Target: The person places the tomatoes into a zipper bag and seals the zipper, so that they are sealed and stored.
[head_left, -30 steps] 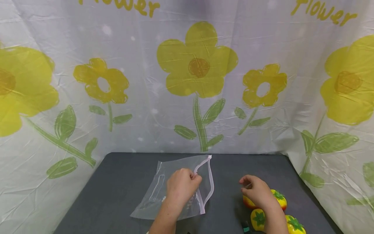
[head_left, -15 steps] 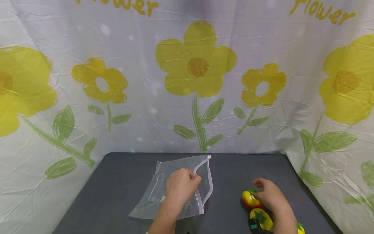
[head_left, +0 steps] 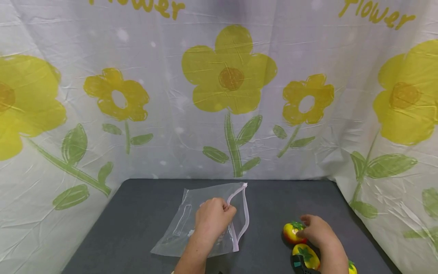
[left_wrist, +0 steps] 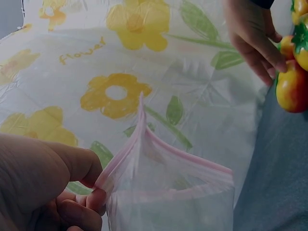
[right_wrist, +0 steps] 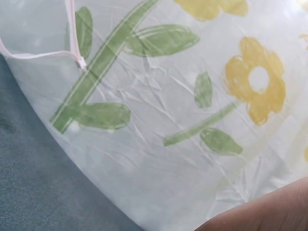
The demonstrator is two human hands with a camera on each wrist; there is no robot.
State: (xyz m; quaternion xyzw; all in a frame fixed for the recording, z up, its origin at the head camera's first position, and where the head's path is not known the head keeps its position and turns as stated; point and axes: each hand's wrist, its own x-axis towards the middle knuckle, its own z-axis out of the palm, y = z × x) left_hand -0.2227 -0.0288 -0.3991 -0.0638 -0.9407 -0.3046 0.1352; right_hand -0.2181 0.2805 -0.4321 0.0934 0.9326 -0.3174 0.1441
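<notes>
1. Fruit nearest us: three small yellow-red toy fruits with green tops at the near right of the table (head_left: pixel 137 213). The closest one (head_left: pixel 352 267) is cut by the frame edge, the middle one (head_left: pixel 305 256) sits just beyond it, the far one (head_left: pixel 292 232) lies under our right hand (head_left: pixel 316 232).
2. Right hand: fingers curved down over the far fruit, tips touching its top and side. We cannot tell if the grip has closed; the left wrist view shows fingers (left_wrist: pixel 260 45) extended against the fruit (left_wrist: pixel 291 89), not wrapped round.
3. Handling, our guess: the fruit looks glossy, light and rounded, likely to roll or slip. Best taken across its widest part, thumb opposite fingers, not by the leaf top.
4. Left hand (head_left: pixel 213 219): thumb and curled fingers (left_wrist: pixel 79 166) pinch the upper lip of the bag (head_left: pixel 191 220) at the pink zip strip (head_left: pixel 243 213), lifting it so the mouth gapes toward the fruit.
5. Bag: clear, thin, floppy film, lying flat mid-table left of the fruit, apart from them. We judge it has no stiffness of its own, so the mouth stays open only while held; the zip strip is the firmest place to grip.
6. Farthest: a white cloth (head_left: pixel 219 95) with yellow flowers hangs behind and round the table.
</notes>
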